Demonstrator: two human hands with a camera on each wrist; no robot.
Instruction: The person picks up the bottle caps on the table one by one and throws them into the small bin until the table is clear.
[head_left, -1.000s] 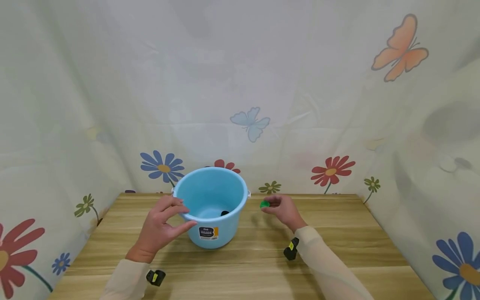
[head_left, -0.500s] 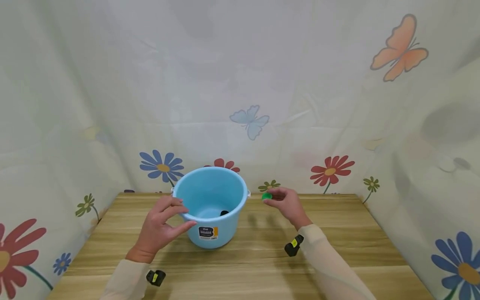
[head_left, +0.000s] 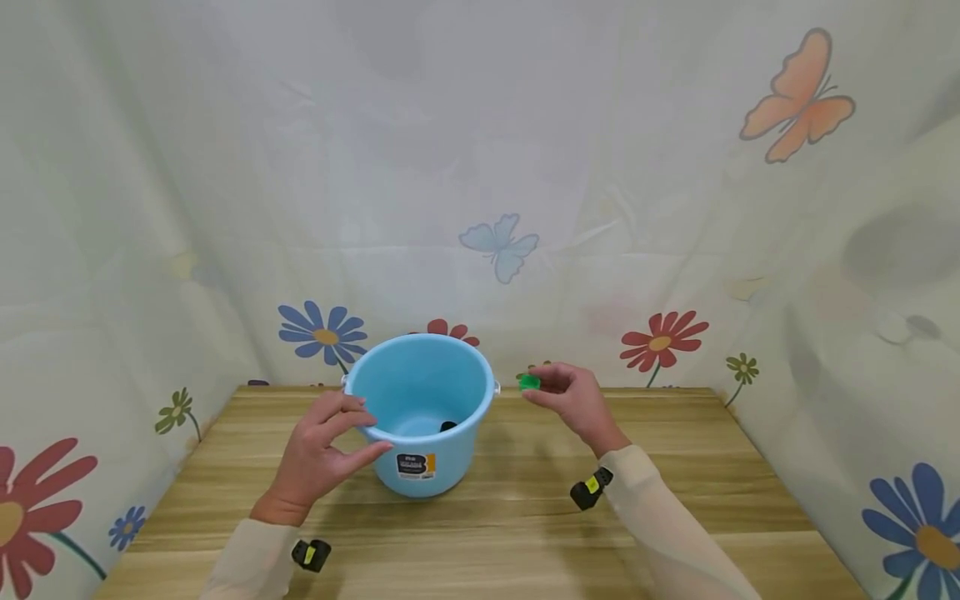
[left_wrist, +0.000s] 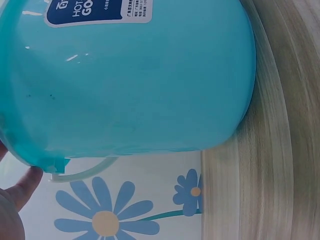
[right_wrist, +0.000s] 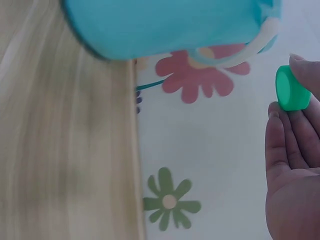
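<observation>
A light blue plastic bucket (head_left: 427,467) with a label on its front stands upright on the wooden table. My left hand (head_left: 318,454) holds its rim at the near left, fingers at the top edge and thumb along the outside. In the left wrist view, fingertips (left_wrist: 32,175) show at the rim by the handle joint. To the right of the bucket, my right hand (head_left: 573,404) pinches a small round green cap (right_wrist: 291,89) between thumb and fingers, raised above the table. A small black object (head_left: 448,426) lies inside the bucket, mostly hidden by the near wall.
The wooden table (head_left: 637,517) reaches back to a pale curtain (head_left: 600,167) printed with flowers and butterflies, which also hangs at both sides. A white handle (right_wrist: 250,50) hangs down the bucket's side. Black camera mounts sit at both wrists.
My right hand has risen from near the table with the green cap, then shifted slightly left toward the bucket. The left hand and the bucket have stayed in place.
</observation>
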